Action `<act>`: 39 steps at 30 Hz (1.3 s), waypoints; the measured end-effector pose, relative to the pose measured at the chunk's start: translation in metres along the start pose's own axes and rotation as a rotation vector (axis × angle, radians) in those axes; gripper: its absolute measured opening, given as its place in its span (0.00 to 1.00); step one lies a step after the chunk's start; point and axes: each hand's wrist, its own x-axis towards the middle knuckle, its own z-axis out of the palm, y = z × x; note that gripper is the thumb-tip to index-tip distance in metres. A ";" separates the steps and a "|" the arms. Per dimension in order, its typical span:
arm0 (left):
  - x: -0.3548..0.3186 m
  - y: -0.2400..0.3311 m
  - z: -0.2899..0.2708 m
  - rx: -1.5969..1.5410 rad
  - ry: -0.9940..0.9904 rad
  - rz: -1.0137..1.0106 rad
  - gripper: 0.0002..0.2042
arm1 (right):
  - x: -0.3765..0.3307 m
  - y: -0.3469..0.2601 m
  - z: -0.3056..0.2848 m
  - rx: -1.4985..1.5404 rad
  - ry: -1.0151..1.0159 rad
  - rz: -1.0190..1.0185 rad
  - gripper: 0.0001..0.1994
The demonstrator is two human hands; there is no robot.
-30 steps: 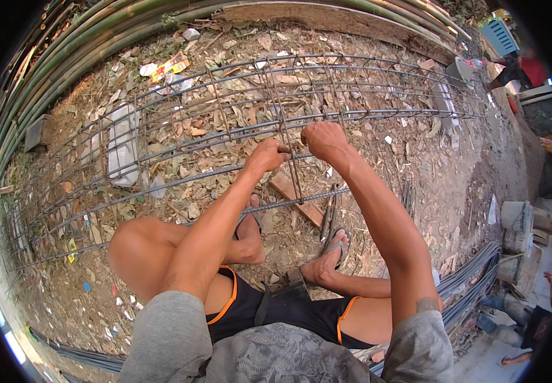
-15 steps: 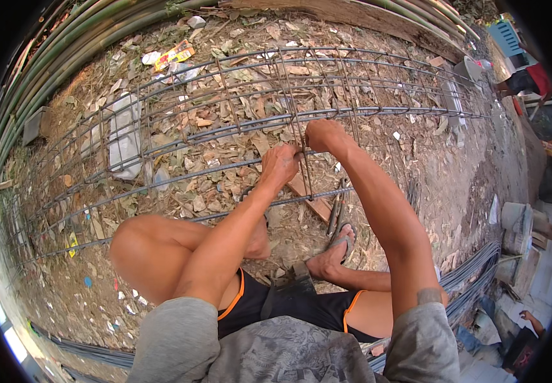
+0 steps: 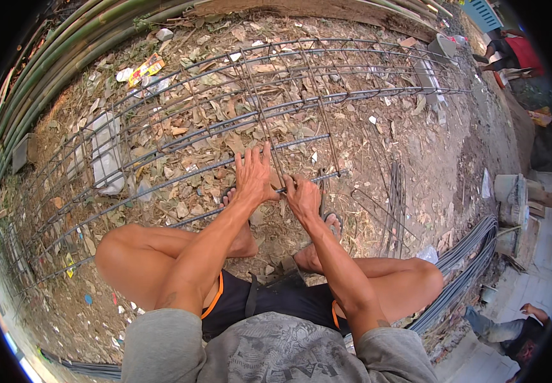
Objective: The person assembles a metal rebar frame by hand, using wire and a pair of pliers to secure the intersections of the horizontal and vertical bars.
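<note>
A long cage of steel rebar (image 3: 206, 131) with square wire stirrups lies across the ground before me. My left hand (image 3: 253, 175) is over its near side, fingers stretched out and apart, the thumb reaching toward the nearest bar. Just right of it, my right hand (image 3: 302, 196) has its fingers bent and pinched at the near corner of a steel stirrup (image 3: 271, 140), where it meets the nearest bar. The fingertips partly hide that corner. Another stirrup (image 3: 329, 131) stands to the right, near the ends of the near bars.
Loose thin rods (image 3: 396, 198) lie right of the cage; a bundle of steel bars (image 3: 464, 258) is farther right. Bamboo poles (image 3: 52, 80) line the left and a wooden plank (image 3: 314, 11) the back. Concrete blocks (image 3: 107, 153) support the cage. Other people (image 3: 521, 54) are at the right edge.
Both hands have come nearer to me, from the stirrup's middle to the nearest bar. My left hand has opened its fingers. The view has shifted slightly.
</note>
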 end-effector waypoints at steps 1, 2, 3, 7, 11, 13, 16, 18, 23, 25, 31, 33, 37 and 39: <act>0.001 0.003 -0.002 -0.040 -0.042 -0.019 0.67 | 0.001 0.003 0.004 0.039 0.006 0.007 0.19; 0.002 0.007 -0.003 -0.081 -0.082 -0.041 0.64 | 0.001 0.006 0.008 0.076 0.009 0.011 0.19; -0.009 -0.006 0.010 -0.063 0.037 -0.037 0.60 | 0.003 -0.004 0.017 0.091 -0.015 0.031 0.19; -0.004 -0.001 0.001 -0.055 -0.048 -0.027 0.56 | 0.002 -0.001 0.012 0.073 -0.041 0.057 0.20; 0.009 -0.020 -0.014 -0.306 -0.170 0.053 0.41 | 0.000 0.003 0.007 0.048 -0.025 0.047 0.20; 0.017 -0.040 -0.009 -0.370 -0.160 0.009 0.33 | 0.001 -0.007 0.006 0.096 -0.041 0.046 0.19; 0.020 -0.038 -0.003 -0.346 -0.100 0.005 0.15 | 0.008 0.002 0.006 0.194 -0.003 0.042 0.20; 0.020 -0.038 -0.001 -0.317 0.014 0.008 0.12 | 0.017 0.013 0.004 0.291 0.214 0.105 0.21; 0.015 -0.031 0.009 -0.293 0.141 0.001 0.11 | 0.077 0.029 0.006 1.197 0.109 0.799 0.16; 0.020 -0.018 0.010 -0.286 0.132 0.020 0.11 | 0.106 0.053 0.029 1.133 0.265 0.740 0.17; 0.027 -0.032 0.008 -0.189 0.164 0.002 0.12 | 0.125 0.043 0.043 0.888 0.270 0.610 0.21; 0.032 -0.026 0.006 -0.205 0.160 0.002 0.13 | 0.125 0.053 0.038 0.882 0.239 0.566 0.19; 0.038 -0.026 0.008 -0.279 0.084 -0.071 0.11 | 0.123 0.032 0.017 0.953 0.155 0.694 0.19; 0.045 -0.030 0.006 -0.378 0.047 -0.081 0.13 | 0.122 0.035 0.008 1.059 0.172 0.616 0.20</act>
